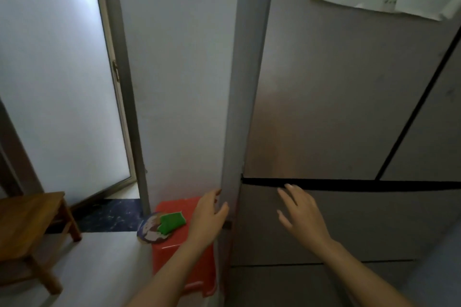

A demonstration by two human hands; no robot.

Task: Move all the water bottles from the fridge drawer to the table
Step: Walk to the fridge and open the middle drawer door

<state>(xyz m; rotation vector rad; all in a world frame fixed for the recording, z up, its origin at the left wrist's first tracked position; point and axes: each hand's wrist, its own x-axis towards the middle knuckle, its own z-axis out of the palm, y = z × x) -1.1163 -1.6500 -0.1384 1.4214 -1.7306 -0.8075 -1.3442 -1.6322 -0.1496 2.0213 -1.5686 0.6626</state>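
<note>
Grey fridge drawer (349, 224) sits closed, the water bottles presumably inside, unseen. Both hands are empty, fingers loose: left hand (210, 217) at the fridge (324, 107) edge, right hand (303, 209) near the top gap (374, 185). Opening step; next, hook and pull.

Dim, soft picture; pale daylight through the frosted door (57, 77) at left, edges bowed by wide-angle lens.
</note>
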